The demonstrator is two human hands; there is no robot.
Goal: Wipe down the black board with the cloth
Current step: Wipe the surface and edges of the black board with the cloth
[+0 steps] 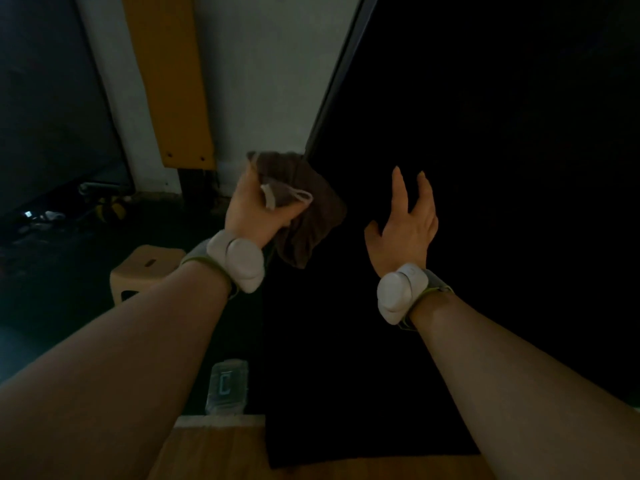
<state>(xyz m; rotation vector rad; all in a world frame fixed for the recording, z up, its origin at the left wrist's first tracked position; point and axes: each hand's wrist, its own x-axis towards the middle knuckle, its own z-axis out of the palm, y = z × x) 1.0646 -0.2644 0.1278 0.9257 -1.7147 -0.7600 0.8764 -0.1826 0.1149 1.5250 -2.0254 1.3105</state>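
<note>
The black board (pixel 502 133) stands upright and fills the right half of the view, its left edge running down the middle. My left hand (pixel 258 213) grips a folded brown cloth (pixel 308 216) with a pale loop tag, held up right at the board's left edge. Whether the cloth touches the board is unclear. My right hand (pixel 408 223) is raised in front of the board, fingers straight and spread, holding nothing. Both wrists carry white bands.
A pale stool (pixel 145 271) stands on the dark floor at the left. A plastic bottle (pixel 227 386) lies below my left forearm. A wooden surface (pixel 207 452) is at the bottom. A yellow panel (pixel 166 81) hangs on the white wall.
</note>
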